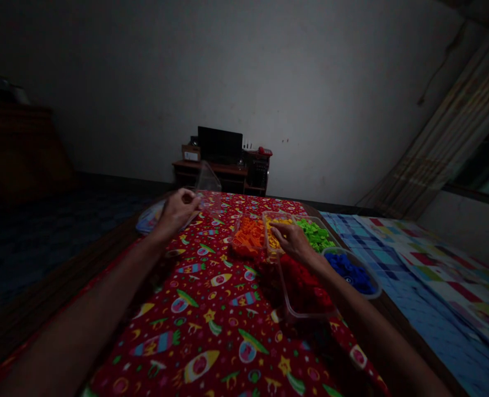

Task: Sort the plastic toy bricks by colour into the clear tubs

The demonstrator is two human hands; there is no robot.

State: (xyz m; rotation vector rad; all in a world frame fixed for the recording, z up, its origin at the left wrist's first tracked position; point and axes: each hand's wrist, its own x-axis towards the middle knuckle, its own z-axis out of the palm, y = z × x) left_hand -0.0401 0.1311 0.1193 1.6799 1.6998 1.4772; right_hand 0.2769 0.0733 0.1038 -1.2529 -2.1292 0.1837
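Observation:
My left hand (180, 209) is closed in a pinch on the edge of a clear plastic lid (209, 187), which stands tilted above the far left of the table. My right hand (293, 240) hovers over the clear box of yellow pieces (284, 221), index finger stretched out and thumb a little apart from it. Nothing shows between those fingers. Left of it sits a box of orange pieces (249, 234); right of it, one of green pieces (314, 234). Under my right forearm lies a box of red pieces (300, 284), with a round-cornered box of blue pieces (349, 273) beside it.
A red patterned cloth (203, 325) covers the table. Several flat lids (147, 219) lie at its far left edge, partly behind my left hand. A bed (418, 275) adjoins on the right. By the far wall, a desk (219, 168) carries a monitor (220, 144).

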